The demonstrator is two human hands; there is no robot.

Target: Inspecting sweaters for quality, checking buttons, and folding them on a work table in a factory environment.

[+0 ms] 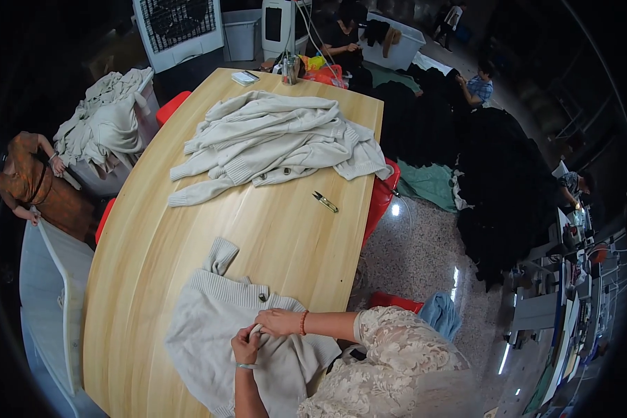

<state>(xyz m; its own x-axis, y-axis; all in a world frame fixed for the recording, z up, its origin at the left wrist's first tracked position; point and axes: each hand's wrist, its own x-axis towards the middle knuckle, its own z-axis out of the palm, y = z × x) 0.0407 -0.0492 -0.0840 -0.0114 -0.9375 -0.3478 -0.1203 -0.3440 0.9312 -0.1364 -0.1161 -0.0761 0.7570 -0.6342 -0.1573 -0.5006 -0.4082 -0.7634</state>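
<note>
A cream knit cardigan (pixel 209 334) lies spread on the wooden table in front of me, with a ribbed band and a dark button near its top edge. My left hand (pixel 244 346), with a bracelet on its wrist, pinches a fold of the knit. Right beside it my right hand (pixel 279 322), wearing a red beaded bracelet, has its fingers closed on the same fold. What lies between the fingertips is too small to make out. Farther up the table rests a pair of thread snips (pixel 325 202), out of reach of both hands.
A heap of cream knit garments (pixel 272 132) covers the far part of the table (pixel 139 244). White bins (pixel 56 292) stand along the left, near a person in brown. Red stools (pixel 382 202) flank the table. Dark garments (pixel 494 181) pile up on the right, where other people sit.
</note>
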